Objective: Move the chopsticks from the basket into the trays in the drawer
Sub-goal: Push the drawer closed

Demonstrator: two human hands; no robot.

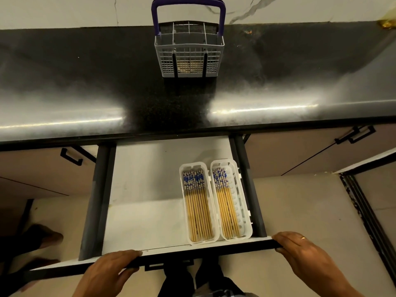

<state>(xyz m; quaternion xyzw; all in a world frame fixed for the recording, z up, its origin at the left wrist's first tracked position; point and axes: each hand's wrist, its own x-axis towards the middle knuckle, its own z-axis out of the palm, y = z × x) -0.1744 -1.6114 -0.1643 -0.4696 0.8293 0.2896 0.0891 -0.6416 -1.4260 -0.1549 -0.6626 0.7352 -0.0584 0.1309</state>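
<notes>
Now the chopsticks point(198, 205) lie in two white trays inside the open drawer, just beyond the hands and between them, closer to the right hand. The left tray point(197, 202) is filled across its width with chopsticks, their blue-and-white patterned ends pointing away from the person. The right tray point(236, 200) holds a smaller bundle point(226, 203), which lies against its left side, and the right part of its slotted floor is bare. Both trays stand side by side and touch each other, near the right wall of the drawer point(141, 211).

The left hand point(109, 269) grips the front edge of the drawer, with the fingers curled over its top and the thumb under it. The right hand point(300, 251) holds the same front edge at its right corner, fingers bent over the edge; a ring shows on one finger.

Far beyond the hands, the grey basket point(189, 54) with a purple handle stands upright on the dark tabletop point(85, 82), close to the wall. Something pale shows through its grid at the bottom, but I cannot tell what it is.

Below the drawer, between the hands, the person's dark trousers point(201, 279) are visible over the light floor.
</notes>
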